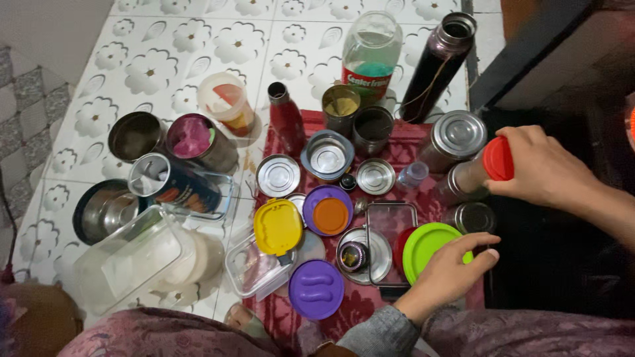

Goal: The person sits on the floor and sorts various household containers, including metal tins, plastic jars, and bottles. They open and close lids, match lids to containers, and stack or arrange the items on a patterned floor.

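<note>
My right hand (pixel 544 168) reaches in from the right and grips the red cap (pixel 497 158) of a steel bottle (pixel 463 182) that lies tilted on the red patterned cloth (pixel 360 304). My left hand (pixel 451 268), in a grey sleeve, comes from the bottom and closes over the edge of a round green lid (pixel 423 244). The green lid partly covers a red lid and lies beside a clear rectangular lid (pixel 390 221). A small steel cup (pixel 475 217) stands between the two hands.
Several lids lie on the cloth: yellow (pixel 278 226), purple with orange (pixel 329 210), purple (pixel 316 289), steel (pixel 278 175). Behind stand a maroon bottle (pixel 286 118), a dark flask (pixel 438 66), a clear bottle (pixel 370 56) and steel tins (pixel 458 137). Plastic boxes (pixel 135 254) and pots sit on the tiled floor at left.
</note>
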